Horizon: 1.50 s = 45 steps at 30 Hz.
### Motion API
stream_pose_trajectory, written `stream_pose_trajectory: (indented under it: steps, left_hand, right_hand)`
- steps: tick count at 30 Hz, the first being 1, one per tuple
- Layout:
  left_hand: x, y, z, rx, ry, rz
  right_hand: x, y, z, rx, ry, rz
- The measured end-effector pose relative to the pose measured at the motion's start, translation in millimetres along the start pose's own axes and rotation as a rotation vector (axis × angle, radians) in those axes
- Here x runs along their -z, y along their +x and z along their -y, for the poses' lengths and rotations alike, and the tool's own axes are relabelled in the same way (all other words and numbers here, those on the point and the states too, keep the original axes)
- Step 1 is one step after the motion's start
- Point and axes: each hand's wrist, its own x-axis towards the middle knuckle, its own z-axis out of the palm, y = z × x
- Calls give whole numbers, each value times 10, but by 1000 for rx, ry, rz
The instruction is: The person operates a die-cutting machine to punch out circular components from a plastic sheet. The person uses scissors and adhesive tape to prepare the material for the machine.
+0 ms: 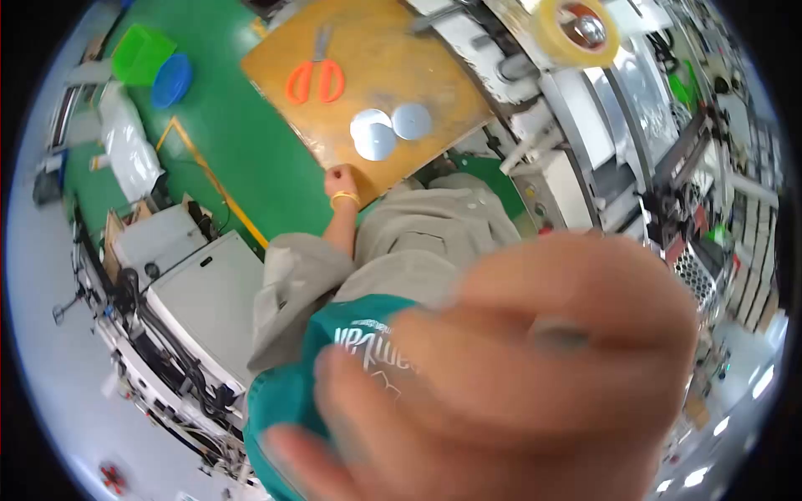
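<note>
My left hand (pixel 339 179), with a yellow band at the wrist, is closed in a fist by the near left edge of the wooden tabletop (pixel 418 63); no object shows in it. Several pale round discs (pixel 375 140) lie on the tabletop beyond it, some overlapping. Farther back are scissors (pixel 316 77) with orange handles, lying flat. My right hand (pixel 518 351) is very close to the camera and smeared by motion. It covers much of the lower right, and whether it holds anything cannot be made out.
A large roll of clear yellowish tape (pixel 547 29) sits on the equipment at the upper right. Green (pixel 142 54) and blue (pixel 172 81) containers stand on the green floor at the left. A white cabinet (pixel 209 292) is at the lower left. Machinery lines the right side.
</note>
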Motion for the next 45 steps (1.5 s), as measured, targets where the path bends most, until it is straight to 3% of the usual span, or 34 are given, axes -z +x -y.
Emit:
stream_pose_trajectory:
  steps: [3, 4, 10, 15, 17, 19, 21, 22, 23, 24, 28, 32, 33, 35, 38, 39, 41, 45]
  left_hand:
    - [8, 119, 226, -57, 10, 41]
    - [46, -41, -65, 2, 24, 54]
    - [123, -161, -275, 68, -62, 126]
    - [147, -147, -380, 93, -9, 161]
    - [133, -103, -282, 59, -28, 163]
    - [139, -120, -286, 56, 36, 164]
    - [132, -252, -361, -152, 113, 114]
    - [117, -314, -434, -260, 159, 92]
    - [99, -342, -502, -222, 180, 131]
    - [56, -388, -572, -255, 242, 117]
    - [-166, -455, -978, -197, 504, 120]
    - [-454, -441, -1101, -113, 635, 60]
    - [-438, -497, -1274, -4, 630, 95]
    - [-509, -420, -1115, -15, 577, 29]
    - [-430, -276, -724, 31, 13, 106]
    - [-399, -211, -511, 25, -258, 117]
    - [-66, -190, -548, 203, -364, 187]
    - [275, -206, -631, 352, -695, 143]
  right_hand:
    - [-56, 85, 16, 47, 6, 13]
    - [-80, 78, 26, 52, -1, 29]
    - [190, 51, -97, -131, -98, 120]
    - [1141, -521, -976, -766, -513, 327]
    - [1499, -1416, -1504, -999, -601, -52]
    - [1834, -2199, -1781, -1086, -866, -207]
    - [2134, -2949, -1963, -1185, -1177, -245]
    - [2194, -3160, -2029, -1355, -1265, -200]
    - [2262, -3308, -2079, -1528, -1351, -151]
    - [2378, -3413, -2154, -1479, -1015, -247]
    - [2323, -3228, -2229, -1764, -518, -314]
    - [2421, -3416, -2291, -1748, -570, -279]
    - [2378, -3350, -2272, -1749, -613, -269]
    - [2402, -3369, -2275, -1769, -589, -254]
    - [2428, -3380, -2282, -1755, -686, -177]
    - [2394, -3400, -2283, -1744, -652, -295]
    - [2355, -3315, -2257, -1759, -642, -285]
    - [2427, -3439, -2312, -1767, -640, -264]
